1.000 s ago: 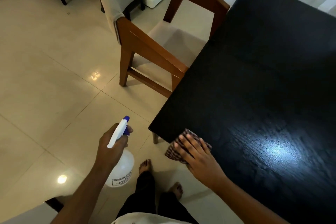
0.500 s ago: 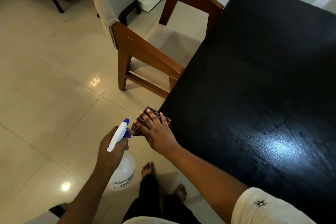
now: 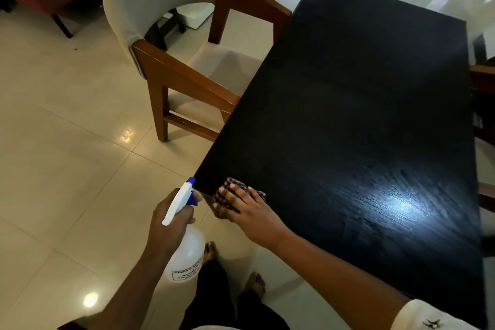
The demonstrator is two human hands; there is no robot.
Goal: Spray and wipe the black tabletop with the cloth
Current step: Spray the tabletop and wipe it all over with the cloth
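The black tabletop (image 3: 361,120) fills the right half of the head view, with a glossy light patch near its right side. My right hand (image 3: 245,209) presses a dark checked cloth (image 3: 234,186) flat on the table's near left corner. My left hand (image 3: 171,225) grips a clear spray bottle (image 3: 187,257) with a white and blue trigger head, held over the floor just left of that corner. The nozzle points toward the table edge.
A wooden armchair (image 3: 187,72) with beige padding stands against the table's left side. Another wooden chair (image 3: 484,104) shows at the right edge. Glossy cream floor tiles (image 3: 67,155) spread to the left. My bare feet (image 3: 254,284) stand below the corner.
My right hand slid the cloth along the table's near left edge, out over the corner and back onto the corner. The spray bottle stayed in my left hand, raised slightly toward the table.
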